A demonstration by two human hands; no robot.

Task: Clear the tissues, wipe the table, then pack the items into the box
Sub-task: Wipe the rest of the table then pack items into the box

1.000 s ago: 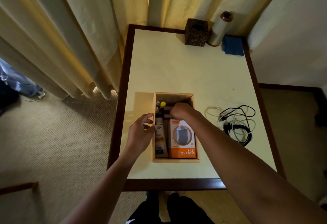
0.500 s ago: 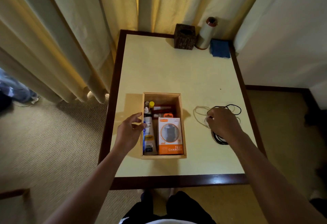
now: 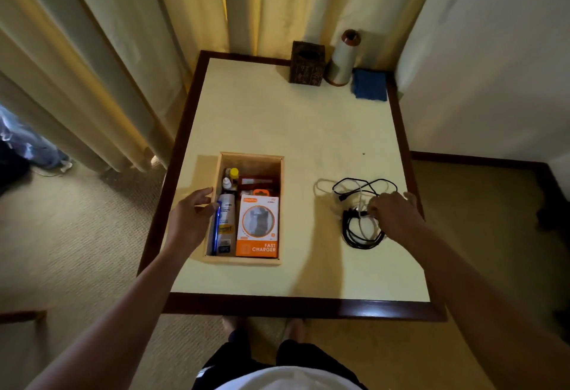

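Since the earliest frame the right hand (image 3: 394, 214) has left the box (image 3: 243, 261) and crossed to the cables (image 3: 361, 235). The left hand (image 3: 188, 220) remains at the box's left wall.

Box: open-topped, wooden, standing on the near-left part of the table (image 3: 293, 127). Contents noted: an orange and white "FAST CHARGER" carton (image 3: 257, 226) lying flat at the near right; a pale tube (image 3: 226, 223) beside it on the left; a blue pen (image 3: 216, 226) along the left wall; small bottles, one with a yellow cap (image 3: 234, 172), towards the far end. Items further back are too dark to identify.

Cables: a tangle of black and white leads lying on the tabletop, well apart from the box on its right.

Left hand: fingers loose and extended, tips touching the outside of the left wall, grasping nothing.

Right hand: palm down over the tangle, fingers bent onto the leads. Whether they have actually closed on a lead cannot be determined.

Far edge of table: a dark wooden tissue holder (image 3: 307, 62), a pale cone-shaped spool (image 3: 342, 59) just beside it, and a folded blue cloth (image 3: 369, 84) at the corner. Cream curtains (image 3: 123, 50) hang behind.
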